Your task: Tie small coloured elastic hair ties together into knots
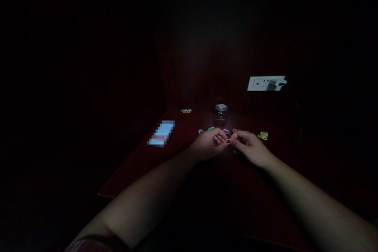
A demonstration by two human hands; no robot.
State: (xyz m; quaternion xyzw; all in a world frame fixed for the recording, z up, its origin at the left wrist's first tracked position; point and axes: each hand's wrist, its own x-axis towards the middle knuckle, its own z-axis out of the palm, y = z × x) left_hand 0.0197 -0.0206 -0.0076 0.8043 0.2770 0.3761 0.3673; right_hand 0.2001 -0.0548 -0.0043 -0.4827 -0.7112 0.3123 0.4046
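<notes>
Between my two hands is a small orange hair tie point(227, 141), pinched at both sides. My left hand point(207, 145) holds its left side with closed fingertips, and my right hand point(251, 147) grips the right side the same way. Just beyond my fingers lie loose bands sorted by colour: a blue hair tie point(201, 131), a green hair tie point(211, 128), pink hair ties point(226, 131) and an orange-red one point(234, 130), partly hidden by my hands. To the right of my right hand sit several yellow hair ties point(263, 136).
A clear lidded jar point(220, 113) stands behind the bands. Farther left is a small pile of mixed-colour hair ties point(186, 111). A lit, blurred phone point(161, 134) lies near the left edge of the dark red table point(132, 173). A wall socket point(258, 83) holds a plug. Surroundings are very dark.
</notes>
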